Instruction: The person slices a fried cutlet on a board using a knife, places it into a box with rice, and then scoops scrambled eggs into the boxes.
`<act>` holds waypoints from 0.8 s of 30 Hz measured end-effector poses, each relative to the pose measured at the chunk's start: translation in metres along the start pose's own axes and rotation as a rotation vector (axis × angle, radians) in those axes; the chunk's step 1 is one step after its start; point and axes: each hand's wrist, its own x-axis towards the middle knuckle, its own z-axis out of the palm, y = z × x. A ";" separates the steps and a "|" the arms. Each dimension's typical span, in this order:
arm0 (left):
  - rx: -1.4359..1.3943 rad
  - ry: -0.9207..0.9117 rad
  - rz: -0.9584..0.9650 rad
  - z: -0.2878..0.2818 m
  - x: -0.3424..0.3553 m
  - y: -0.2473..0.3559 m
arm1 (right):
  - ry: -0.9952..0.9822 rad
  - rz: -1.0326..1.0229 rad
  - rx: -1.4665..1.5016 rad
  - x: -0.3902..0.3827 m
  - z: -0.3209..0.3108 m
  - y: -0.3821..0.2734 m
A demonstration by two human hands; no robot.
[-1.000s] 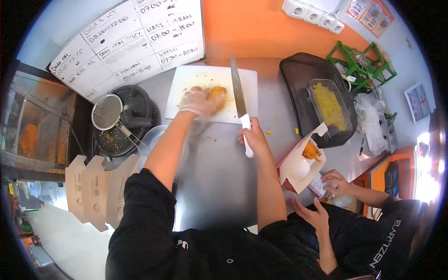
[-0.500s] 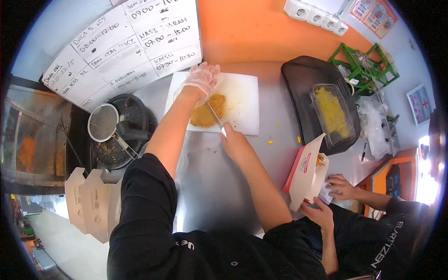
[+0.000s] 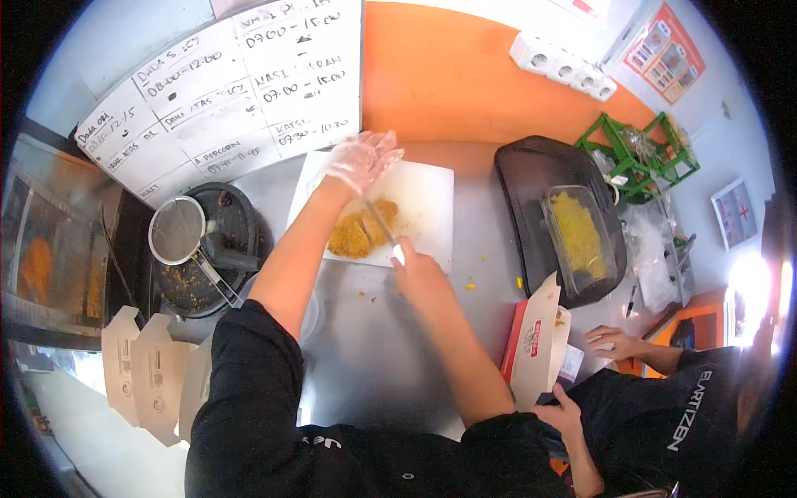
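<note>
A golden breaded cutlet [image 3: 349, 238] lies on a white cutting board [image 3: 432, 195], with a cut line across it. My right hand [image 3: 422, 275] is closed round the white handle of a knife [image 3: 380, 221], whose blade lies across the cutlet and points away to the left. In a clear plastic glove, my left hand [image 3: 365, 163] is over the far end of the blade with its fingers stretched out. The blade's tip is hidden by that glove, so I cannot tell whether the palm presses on it.
A black pan with a strainer [image 3: 178, 226] and folded cartons [image 3: 154, 373] stand at left. A black tray [image 3: 519, 178] bears a clear tub of yellow food [image 3: 579, 236]. At right, a co-worker's hands [image 3: 567, 411] are near a red-and-white box [image 3: 531, 344].
The knife has shifted to the right along the cutlet, and a cut line now shows left of the blade. The co-worker's hands have drawn away from the box. The whole view has tilted slightly.
</note>
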 end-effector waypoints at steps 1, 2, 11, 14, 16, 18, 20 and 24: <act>-0.130 0.062 0.026 -0.016 0.000 0.002 | -0.012 -0.018 -0.003 0.003 -0.002 -0.001; -0.171 0.091 0.047 -0.011 0.007 -0.002 | 0.007 -0.015 0.010 0.007 -0.004 -0.001; -0.048 -0.102 0.002 0.031 0.021 0.007 | -0.048 0.083 0.018 0.023 0.013 0.014; -0.006 -0.132 0.007 0.038 0.034 0.003 | -0.059 0.087 0.033 0.020 0.005 0.008; -0.073 -0.208 -0.070 0.052 0.038 0.000 | -0.065 0.077 0.050 0.021 0.011 0.011; -0.072 -0.160 -0.001 0.065 0.028 0.001 | -0.084 0.045 0.063 0.020 0.021 0.015; -0.072 -0.109 0.068 0.072 0.021 0.005 | -0.073 0.051 0.066 0.025 0.030 0.021; -0.137 -0.187 -0.049 0.055 0.020 0.013 | -0.072 0.096 0.013 0.025 0.031 0.015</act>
